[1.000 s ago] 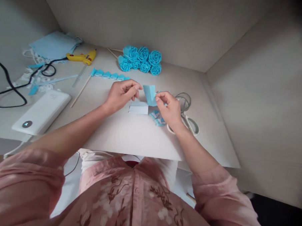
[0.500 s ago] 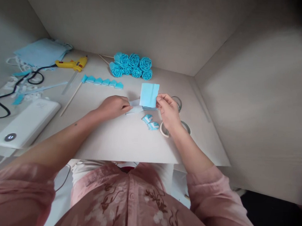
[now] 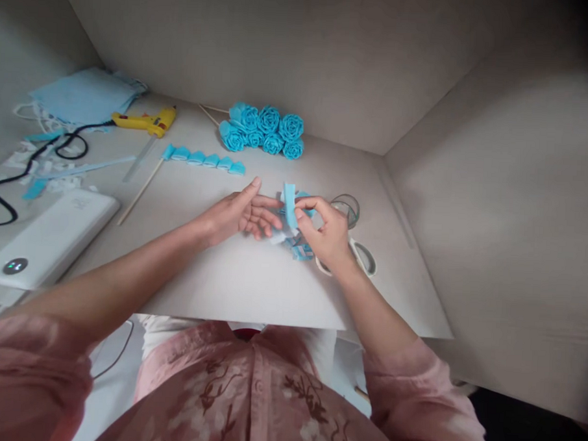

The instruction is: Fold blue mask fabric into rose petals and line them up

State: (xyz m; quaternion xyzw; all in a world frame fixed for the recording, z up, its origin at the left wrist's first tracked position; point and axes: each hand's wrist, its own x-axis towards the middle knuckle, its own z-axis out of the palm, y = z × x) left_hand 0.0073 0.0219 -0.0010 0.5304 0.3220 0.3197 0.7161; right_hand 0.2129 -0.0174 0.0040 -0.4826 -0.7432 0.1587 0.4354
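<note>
Between the thumb and fingers of my right hand is a light-blue fabric piece, held upright and seen narrow. My left hand is open just left of it, palm turned inward and fingers spread, holding nothing. Whether its fingertips touch the fabric I cannot tell. Under the hands lie folded blue pieces and some pale fabric, partly covered by my right hand. White-handled scissors lie partly hidden beneath my right wrist. A clear round ring, perhaps a tape roll, sits just behind that hand.
Several blue fabric roses on sticks lie at the back. Left of them are a wooden stick with a scalloped blue strip, a yellow glue gun, face masks, scraps and a white power bank.
The blue piece, broad and flat before, now appears narrow in my right hand. My left hand has let go of the pale fabric, opened and moved right. The view has shifted slightly.
</note>
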